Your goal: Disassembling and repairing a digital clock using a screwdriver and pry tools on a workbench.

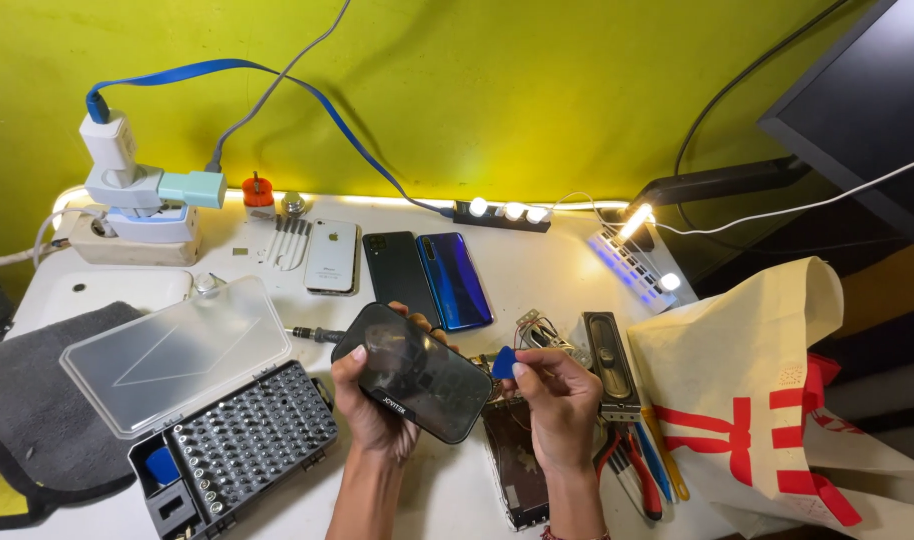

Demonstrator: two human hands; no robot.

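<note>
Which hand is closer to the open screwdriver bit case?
Left. The left hand, holding the dark phone, sits just right of the bit case. The right hand, pinching a blue pick, is farther right.

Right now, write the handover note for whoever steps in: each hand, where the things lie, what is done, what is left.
Left hand: holds the black phone tilted above the table.
Right hand: pinches a blue pick at the phone's right edge.
Nearby: opened device flat under the hands; bit set with lid open at left; three phones lying further back; pliers at right.
Done: pick is at the seam.
Left: the phone looks unopened; no gap shows.
</note>
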